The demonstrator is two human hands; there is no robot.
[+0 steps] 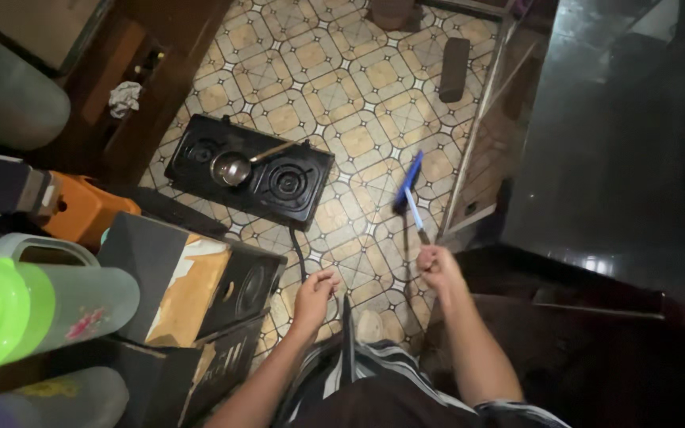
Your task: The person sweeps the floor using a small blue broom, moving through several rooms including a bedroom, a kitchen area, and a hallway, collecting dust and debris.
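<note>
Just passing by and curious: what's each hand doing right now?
Left hand: fingers loosely curled, holding nothing that can be seen.
Right hand: closed on the handle of a blue brush.

A single head-worn camera looks almost straight down from standing height onto a patterned tile floor (358,103), the wearer's torso and forearms filling the near bottom edge. The left hand (315,289) and right hand (438,265) sit close beneath the lens. A two-burner stove (251,170) lies farther off at centre-left, plastic jugs (33,309) crowd the near left, and a dark counter (612,135) runs along the right.
</note>
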